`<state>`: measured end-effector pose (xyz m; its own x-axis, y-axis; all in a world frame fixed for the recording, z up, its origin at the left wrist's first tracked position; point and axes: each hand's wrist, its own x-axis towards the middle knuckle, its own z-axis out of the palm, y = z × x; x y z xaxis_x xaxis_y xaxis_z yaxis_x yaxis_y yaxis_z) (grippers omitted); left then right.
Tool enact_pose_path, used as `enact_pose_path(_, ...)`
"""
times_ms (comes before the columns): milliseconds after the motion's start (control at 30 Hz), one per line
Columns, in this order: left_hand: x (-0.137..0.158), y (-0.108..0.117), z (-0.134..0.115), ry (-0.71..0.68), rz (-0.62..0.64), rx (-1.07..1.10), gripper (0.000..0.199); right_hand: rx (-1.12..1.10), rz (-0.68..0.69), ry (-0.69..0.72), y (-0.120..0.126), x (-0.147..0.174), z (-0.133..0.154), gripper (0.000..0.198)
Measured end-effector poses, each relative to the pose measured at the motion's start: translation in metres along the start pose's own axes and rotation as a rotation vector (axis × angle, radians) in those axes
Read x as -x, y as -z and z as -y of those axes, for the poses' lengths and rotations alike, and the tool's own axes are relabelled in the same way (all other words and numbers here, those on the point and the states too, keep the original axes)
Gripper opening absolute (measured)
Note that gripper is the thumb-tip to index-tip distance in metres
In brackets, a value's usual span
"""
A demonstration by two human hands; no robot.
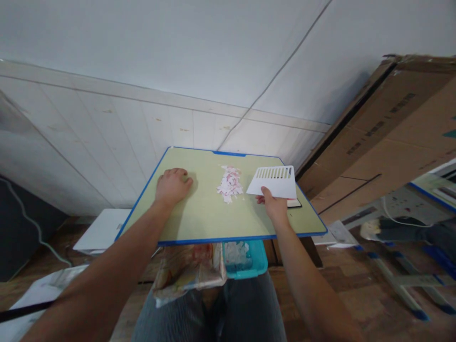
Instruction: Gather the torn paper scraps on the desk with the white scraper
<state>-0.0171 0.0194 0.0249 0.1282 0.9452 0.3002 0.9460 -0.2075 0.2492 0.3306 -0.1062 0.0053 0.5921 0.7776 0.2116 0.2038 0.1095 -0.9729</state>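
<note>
My right hand (272, 204) grips a flat white slotted scraper (272, 183) by its lower edge, thumb on top. The scraper has a row of slots along its far side and is held tilted above the right part of the small table (199, 223). Left of it lies a loose pile of white and pinkish paper scraps (230, 184). My left hand (173, 185) rests on the left of the tabletop, fingers loosely bent, a gap beside the thumb, holding nothing. Partly hidden under the scraper is a flat, dark-edged object (294, 204) that I cannot identify.
Below the table's front edge are a turquoise basket (261, 261) with whitish pieces inside and a crumpled patterned bag (188, 270) at my lap. A large cardboard box (384, 128) stands close on the right. The wall (178, 123) is behind the table.
</note>
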Motion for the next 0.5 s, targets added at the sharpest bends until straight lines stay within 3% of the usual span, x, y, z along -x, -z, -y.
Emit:
enact_pose_path(133,0.001,0.001,-0.001,-0.002,-0.01,0.018,0.05,0.028,0.03,-0.014,-0.005,-0.003,-0.003,0.048)
enact_pose_path(367,-0.001,-0.001,0.0,-0.001,-0.022,0.02,0.05,0.07,0.023,-0.021,0.011,0.016,-0.009,0.046)
enact_pose_path(500,-0.001,-0.002,0.001,-0.009,-0.027,0.016,0.05,0.028,0.025,0.0,0.009,0.011,-0.009,0.043)
